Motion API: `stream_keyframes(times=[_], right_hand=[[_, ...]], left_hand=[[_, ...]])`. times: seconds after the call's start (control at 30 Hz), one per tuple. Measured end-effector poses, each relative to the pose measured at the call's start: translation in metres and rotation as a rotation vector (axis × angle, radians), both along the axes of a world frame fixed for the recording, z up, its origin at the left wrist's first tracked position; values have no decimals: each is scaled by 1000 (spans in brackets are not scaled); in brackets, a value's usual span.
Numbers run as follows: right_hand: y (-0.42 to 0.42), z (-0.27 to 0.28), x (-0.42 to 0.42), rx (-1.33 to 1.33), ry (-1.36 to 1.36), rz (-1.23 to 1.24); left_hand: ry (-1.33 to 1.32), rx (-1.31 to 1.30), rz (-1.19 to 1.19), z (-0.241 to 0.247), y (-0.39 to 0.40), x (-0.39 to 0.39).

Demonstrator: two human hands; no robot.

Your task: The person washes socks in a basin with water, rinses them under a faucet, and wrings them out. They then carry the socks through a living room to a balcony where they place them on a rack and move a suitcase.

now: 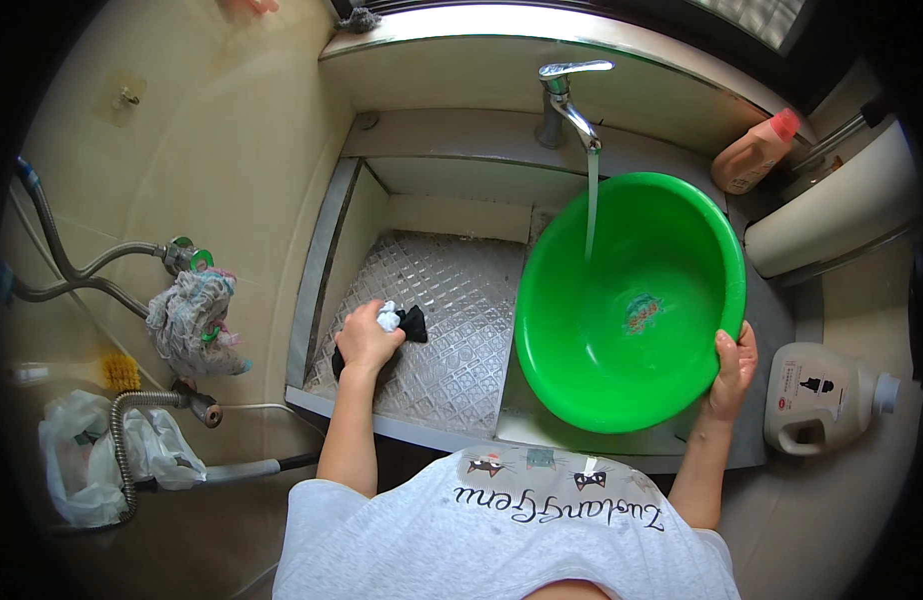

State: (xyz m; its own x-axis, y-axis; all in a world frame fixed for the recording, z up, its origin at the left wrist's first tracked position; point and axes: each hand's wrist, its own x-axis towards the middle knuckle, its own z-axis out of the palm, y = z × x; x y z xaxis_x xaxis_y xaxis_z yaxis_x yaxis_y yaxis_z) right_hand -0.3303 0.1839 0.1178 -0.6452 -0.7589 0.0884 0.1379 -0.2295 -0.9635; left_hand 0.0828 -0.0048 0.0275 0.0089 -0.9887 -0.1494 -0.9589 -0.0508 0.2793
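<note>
My left hand [368, 336] is curled over small white cloth [389, 317] and black cloth [412, 324] on the ridged washboard floor [454, 360] of the sink. Part of the black cloth shows on the near side of the hand; what lies under the palm is hidden. With my right hand [734, 369] I grip the right rim of a green plastic basin [626, 247], thumb on the inside. The basin is tilted. Water runs from the chrome faucet [570, 105] into it, and a faded printed picture shows on its bottom.
Right of the sink are a pink bottle [754, 154], a white cylinder [836, 202] and a beige detergent jug [821, 397]. Along the left wall are metal hoses [101, 277], a grey mesh cloth [195, 322], a yellow-bristled brush [120, 372] and white plastic bags [83, 457].
</note>
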Motion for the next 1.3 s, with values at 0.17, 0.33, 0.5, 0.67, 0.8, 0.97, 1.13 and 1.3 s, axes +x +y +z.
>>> stream_keyframes(times=[0.17,0.33,0.5,0.67,0.8,0.97,1.13,1.3], right_hand=[[-3,-34,-16,-76,-207,19],[-19,-72,-10,23,-328,-46],[-63,-118,20,-68,-443,115],[-73,-129,24,-77,-452,156],[-64,-143,18,-66,-352,172],[-66,-125,31,-70,-329,220],[-62,-121,32,-3,-329,143],[-63,-122,33,13,-380,143]], left_hand=[[927,-21,165,-14,-28,54],[1713,305,-10,67,-37,16],[1934,467,-81,96,-47,-51],[1668,426,-258,61,-71,-119],[752,169,-367,14,-114,-168],[65,66,-290,-99,-98,-236],[-133,-64,-881,-66,-50,-271],[254,86,-550,-80,-83,-272]])
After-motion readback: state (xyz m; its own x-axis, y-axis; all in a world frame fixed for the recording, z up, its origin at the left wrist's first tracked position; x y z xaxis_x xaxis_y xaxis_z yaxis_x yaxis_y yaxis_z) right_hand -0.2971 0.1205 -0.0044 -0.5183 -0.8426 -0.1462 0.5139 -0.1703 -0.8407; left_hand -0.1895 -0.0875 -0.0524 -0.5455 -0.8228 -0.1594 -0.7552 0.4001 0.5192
